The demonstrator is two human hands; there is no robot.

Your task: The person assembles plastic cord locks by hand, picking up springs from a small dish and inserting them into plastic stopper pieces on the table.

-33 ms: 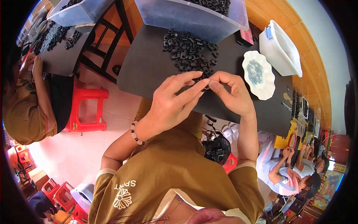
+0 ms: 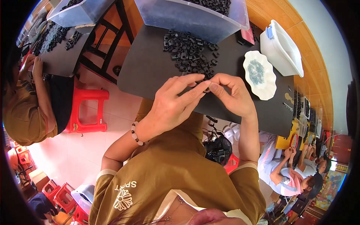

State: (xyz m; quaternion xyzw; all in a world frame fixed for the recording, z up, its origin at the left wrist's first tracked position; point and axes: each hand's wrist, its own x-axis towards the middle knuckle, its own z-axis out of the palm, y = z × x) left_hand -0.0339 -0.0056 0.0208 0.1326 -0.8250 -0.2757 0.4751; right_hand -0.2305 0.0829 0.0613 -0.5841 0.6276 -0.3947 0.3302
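Over the near edge of the dark table (image 2: 144, 67), my two hands meet fingertip to fingertip. My left hand (image 2: 168, 99), with a beaded bracelet at its wrist, pinches with thumb and forefinger. My right hand (image 2: 238, 97) closes its thumb and forefinger at the same spot. Between them a small black part (image 2: 207, 90) shows only in part; the fingers hide its shape. Just beyond lies a heap of small black plastic parts (image 2: 189, 52). To the right, a white scalloped dish (image 2: 268, 93) holds tiny clear grey pieces (image 2: 256, 73).
A translucent bin (image 2: 176, 18) of black parts stands at the table's back, a white bin (image 2: 281, 56) at the back right. A red box (image 2: 246, 36) sits between them. At left, another person works at a table beside a red stool (image 2: 88, 108). More people sit at right.
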